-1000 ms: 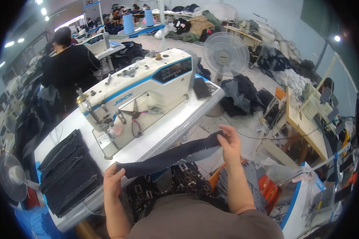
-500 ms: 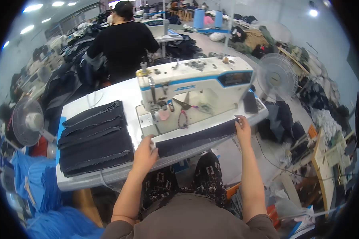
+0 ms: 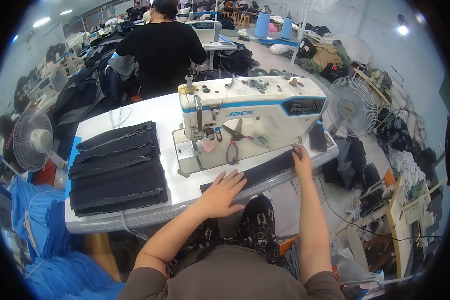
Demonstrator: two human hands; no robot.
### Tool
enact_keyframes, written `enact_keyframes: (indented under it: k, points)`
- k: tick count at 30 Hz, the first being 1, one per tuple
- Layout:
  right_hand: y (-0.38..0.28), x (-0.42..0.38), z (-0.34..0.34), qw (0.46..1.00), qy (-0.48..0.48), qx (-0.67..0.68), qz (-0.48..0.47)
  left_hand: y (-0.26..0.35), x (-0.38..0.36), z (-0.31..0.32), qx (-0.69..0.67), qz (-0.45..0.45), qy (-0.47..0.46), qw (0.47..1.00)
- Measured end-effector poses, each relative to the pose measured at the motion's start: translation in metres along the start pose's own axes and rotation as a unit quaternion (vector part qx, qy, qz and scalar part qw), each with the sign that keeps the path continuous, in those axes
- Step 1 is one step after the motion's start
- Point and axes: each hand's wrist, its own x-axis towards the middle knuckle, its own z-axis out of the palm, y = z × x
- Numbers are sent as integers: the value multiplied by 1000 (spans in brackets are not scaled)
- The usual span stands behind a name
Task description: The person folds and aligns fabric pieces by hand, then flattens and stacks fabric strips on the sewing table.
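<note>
A long dark strip of fabric (image 3: pixel 265 169) lies along the front edge of the sewing table, before the white sewing machine (image 3: pixel 255 105). Flat on the strip's left part rests my left hand (image 3: pixel 222 192), fingers spread. My right hand (image 3: pixel 302 161) pinches the strip's right end between thumb and fingers. Scissors (image 3: pixel 237 132) with coloured handles lie on the machine bed behind the strip. To the left, a stack of folded dark fabric pieces (image 3: pixel 117 170) with frayed edges sits on the tabletop.
A dark phone (image 3: pixel 317 137) lies at the table's right end. Fans stand on the right (image 3: pixel 352 106) and left (image 3: pixel 32 140). Blue fabric bundles (image 3: pixel 45 220) hang at lower left. Ahead, a person in black (image 3: pixel 160 55) works at another machine. Fabric heaps line the right wall.
My left hand has let go of the strip's left end and moved right, now lying flat on the fabric. My right hand keeps its hold on the right end. The view has shifted slightly.
</note>
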Motion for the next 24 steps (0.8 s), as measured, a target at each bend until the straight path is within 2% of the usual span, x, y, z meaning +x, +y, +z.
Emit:
enact_keyframes:
  k: [4, 6, 7, 12, 16, 18, 20, 22, 24]
  points:
    - [-11, 1, -6, 999, -7, -32, 11, -1, -6, -1, -9, 18, -12, 1000]
    - [-19, 2, -6, 992, -5, -124, 18, -2, -5, -1, 7, 23, -9, 1000]
    - [-17, 2, -5, 992, -5, -124, 18, -2, -5, 0, 6, 22, -9, 1000]
    - [-12, 6, -1, 967, -4, -251, -51, -4, -3, 8, 3, -1, -11, 1000]
    - [-43, -9, 3, 942, 1, -333, -44, -3, -3, 7, 40, 6, -34, 999]
    - [-62, -29, 16, 912, 77, -373, -155, -3, -4, 7, 46, 11, -30, 998]
    - [-84, -64, 46, 923, 5, -335, -190, -4, -4, 9, 48, 10, -24, 998]
    - [-119, -101, 69, 916, -113, -315, -220, -3, -4, 9, 49, 14, -24, 998]
    - [-120, -118, 80, 918, -142, -302, -213, -2, -4, 8, 58, 7, -36, 998]
